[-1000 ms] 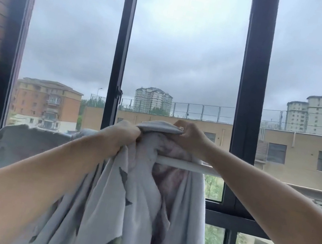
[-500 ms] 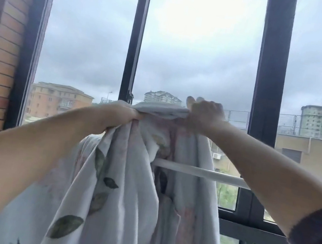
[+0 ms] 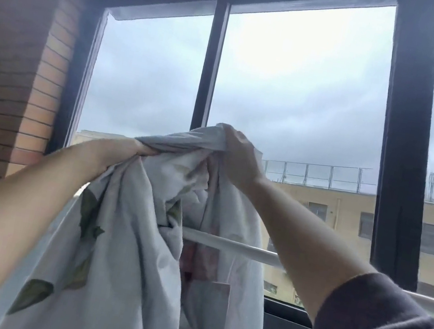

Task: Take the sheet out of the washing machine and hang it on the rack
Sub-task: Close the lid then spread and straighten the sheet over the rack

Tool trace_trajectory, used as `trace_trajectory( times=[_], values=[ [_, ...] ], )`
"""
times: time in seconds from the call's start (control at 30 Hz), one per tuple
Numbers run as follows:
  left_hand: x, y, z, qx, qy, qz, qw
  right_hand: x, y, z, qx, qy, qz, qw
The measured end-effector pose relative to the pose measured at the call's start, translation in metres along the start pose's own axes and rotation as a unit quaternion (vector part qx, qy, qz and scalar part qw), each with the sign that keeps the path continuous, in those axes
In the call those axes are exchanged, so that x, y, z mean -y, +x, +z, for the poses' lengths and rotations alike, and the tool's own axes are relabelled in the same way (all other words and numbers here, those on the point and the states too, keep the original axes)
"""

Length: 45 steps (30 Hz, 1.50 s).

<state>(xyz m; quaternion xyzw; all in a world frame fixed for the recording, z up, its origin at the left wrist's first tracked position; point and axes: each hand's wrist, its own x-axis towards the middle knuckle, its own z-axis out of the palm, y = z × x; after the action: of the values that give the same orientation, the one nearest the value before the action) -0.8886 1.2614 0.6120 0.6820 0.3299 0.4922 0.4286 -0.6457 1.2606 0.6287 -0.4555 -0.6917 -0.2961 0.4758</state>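
Observation:
A pale sheet (image 3: pixel 122 249) printed with green leaves hangs in bunched folds in front of me. My left hand (image 3: pixel 128 150) grips its gathered top edge on the left. My right hand (image 3: pixel 236 157) holds the same edge a little higher, to the right. Both hands lift the fabric well above the white rack bar (image 3: pixel 238 248), which runs level across the window and passes behind the cloth. Part of the sheet drapes on the far side of the bar. The sheet's lower end is out of frame.
A black-framed window (image 3: pixel 401 139) fills the view behind the rack, with grey sky and buildings outside. A brick wall (image 3: pixel 6 86) stands close on the left. The dark sill (image 3: pixel 287 319) runs below the bar.
Both hands have risen with the sheet's top edge, from level with the rack bar to well above it. My view has tilted upward and to the left.

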Motion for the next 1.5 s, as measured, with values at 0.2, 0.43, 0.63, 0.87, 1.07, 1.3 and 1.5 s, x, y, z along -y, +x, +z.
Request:
trace_trajectory(
  times=[0.2,0.43,0.63,0.87,1.07,1.3,1.5],
  values=[
    [0.145,0.039,-0.039,-0.167,0.551,-0.015,0.818,0.021,-0.050,0.071,0.586,0.077,0.235,0.772],
    [0.140,0.044,-0.020,-0.157,0.593,-0.023,0.789,0.027,-0.051,0.041,0.520,0.014,0.228,0.823],
    [0.143,0.038,-0.024,-0.174,0.618,0.002,0.767,0.037,-0.075,-0.002,0.547,0.168,0.274,0.773],
    [0.143,0.030,-0.018,-0.183,0.626,0.014,0.758,0.054,-0.082,-0.002,0.398,0.127,0.237,0.877],
    [0.128,0.018,-0.013,-0.164,0.559,-0.028,0.812,0.056,-0.073,-0.022,0.144,0.287,0.357,0.877],
    [0.047,-0.020,0.045,-0.135,0.436,0.137,0.879,0.040,-0.042,-0.140,-0.072,0.231,0.306,0.921],
    [0.034,-0.056,0.136,0.066,0.357,0.273,0.891,0.025,-0.123,-0.228,-0.072,0.192,0.351,0.914]
  ],
)
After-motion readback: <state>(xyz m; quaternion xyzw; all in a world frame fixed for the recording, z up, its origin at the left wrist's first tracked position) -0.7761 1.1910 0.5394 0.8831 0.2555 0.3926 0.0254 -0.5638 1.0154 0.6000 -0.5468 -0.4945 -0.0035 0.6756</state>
